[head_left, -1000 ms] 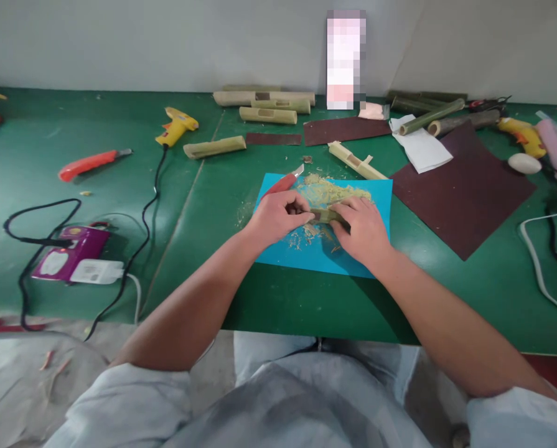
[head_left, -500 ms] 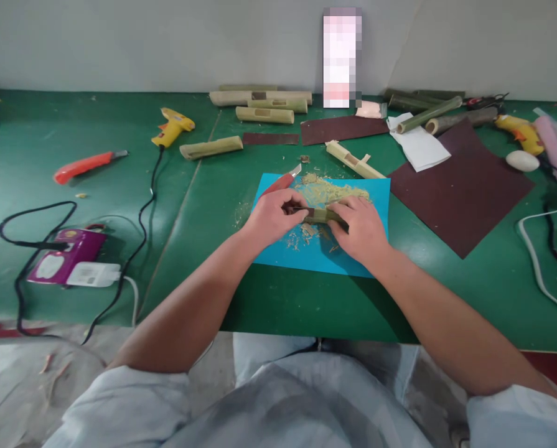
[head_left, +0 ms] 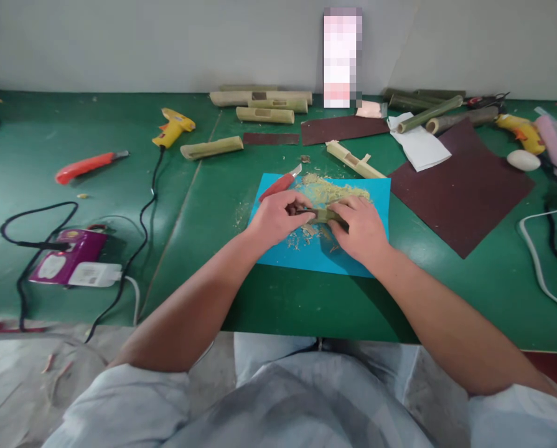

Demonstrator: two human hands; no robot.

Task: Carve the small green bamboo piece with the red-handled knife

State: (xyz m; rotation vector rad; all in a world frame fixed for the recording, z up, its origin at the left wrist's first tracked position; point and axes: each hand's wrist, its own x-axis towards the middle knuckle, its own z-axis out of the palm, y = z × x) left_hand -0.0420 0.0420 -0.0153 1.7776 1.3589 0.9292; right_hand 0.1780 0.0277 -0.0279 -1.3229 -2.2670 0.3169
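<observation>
A short green bamboo tube [head_left: 323, 215] lies across the blue sheet [head_left: 287, 255], its right part under my right hand [head_left: 365, 227]. The fingers of that hand are wrapped over it. My left hand [head_left: 278, 218] pinches a small dark brown piece of sandpaper [head_left: 308, 213] against the tube's left part; the fingers hide most of the piece. Pale shavings [head_left: 334, 190] are scattered on the sheet around both hands. Just beyond my left hand rests a red-handled cutter knife [head_left: 280, 183], blade pointing away.
Cut bamboo tubes [head_left: 265, 115] lie toward the wall, and one more [head_left: 355, 163] rests behind the sheet. Large brown sandpaper [head_left: 465, 193] spreads at right. Yellow glue guns [head_left: 173, 127], another red cutter [head_left: 86, 168] and a purple power strip [head_left: 75, 249] with cords sit around.
My left hand has slid slightly to the right along the tube with the sandpaper, toward my right hand. The right hand stays in place, still holding the tube.
</observation>
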